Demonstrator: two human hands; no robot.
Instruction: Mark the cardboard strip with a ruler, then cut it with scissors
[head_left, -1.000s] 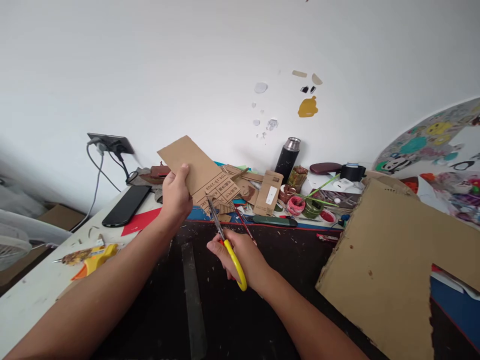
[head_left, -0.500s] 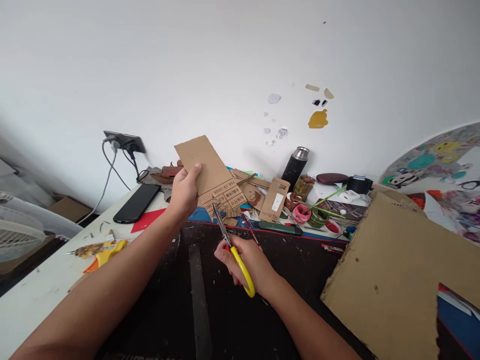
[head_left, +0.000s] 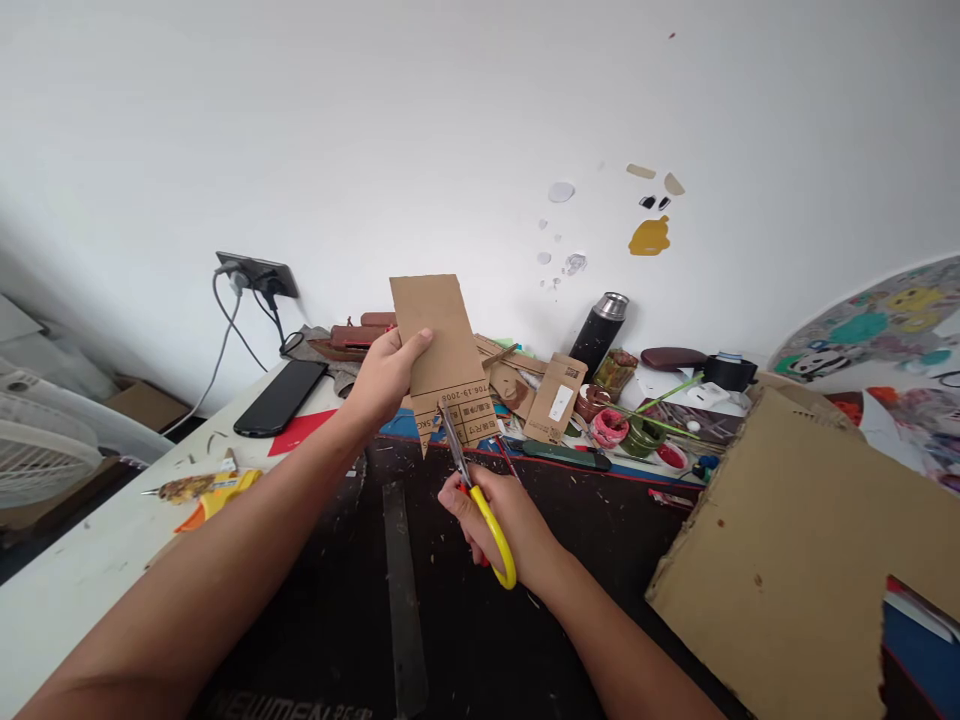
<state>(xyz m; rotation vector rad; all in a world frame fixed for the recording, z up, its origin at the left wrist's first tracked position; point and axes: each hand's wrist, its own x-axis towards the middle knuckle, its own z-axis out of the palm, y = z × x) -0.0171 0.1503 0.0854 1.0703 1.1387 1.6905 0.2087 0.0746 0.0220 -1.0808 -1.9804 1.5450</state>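
A brown cardboard piece (head_left: 442, 340) with printed lines and writing along its lower part is gripped at its left edge by my left hand (head_left: 390, 375), thumb on the face. My right hand (head_left: 499, 520) is closed round the handles of yellow-and-red scissors (head_left: 493, 540). Their blades reach up into the printed lower end of the cardboard. A narrow pointed strip hangs at its lower left corner. Below both hands lies a black mat (head_left: 330, 590) with small scraps on it and a metal ruler (head_left: 405, 600).
At left are a yellow glue gun (head_left: 225, 495) and a black phone (head_left: 281, 398). Along the wall stand a black thermos (head_left: 598, 335), paint pots (head_left: 610, 427) and cardboard scraps. A green utility knife (head_left: 559, 453) lies before them. Large cardboard (head_left: 787, 540) covers the right side.
The cardboard has turned more upright and, with my left hand, shifted right in view. The scissor blades still sit at its printed end. The whole view has shifted slightly.
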